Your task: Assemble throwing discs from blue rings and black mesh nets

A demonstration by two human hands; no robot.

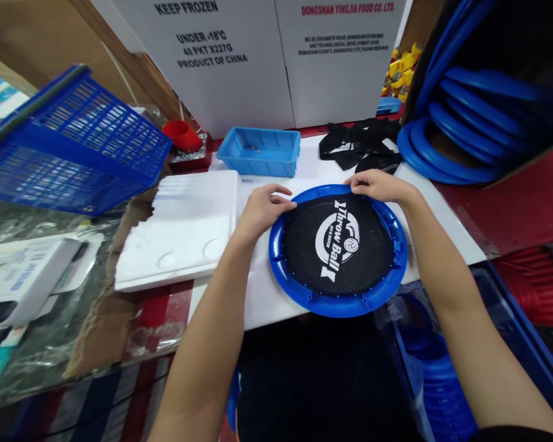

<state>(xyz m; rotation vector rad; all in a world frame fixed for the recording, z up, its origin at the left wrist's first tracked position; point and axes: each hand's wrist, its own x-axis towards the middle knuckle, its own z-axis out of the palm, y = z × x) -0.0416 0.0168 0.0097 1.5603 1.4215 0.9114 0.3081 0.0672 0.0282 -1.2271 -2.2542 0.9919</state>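
My left hand [262,210] rests on the upper left rim of the blue disc [338,250], fingers loosely curled, fingertips pressing the rim and mesh edge. My right hand [378,184] lies palm down on the far rim, fingers bent over it. Both forearms reach forward from below. The disc lies flat on the white desk [267,298], black mesh facing up, just before a small blue tray [259,150].

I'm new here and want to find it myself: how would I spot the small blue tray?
Start at the white cartons standing at the table's back. Right below them sits the small blue tray, past the netted blue disc. Unlike the slatted blue basket, it is shallow and solid-walled.
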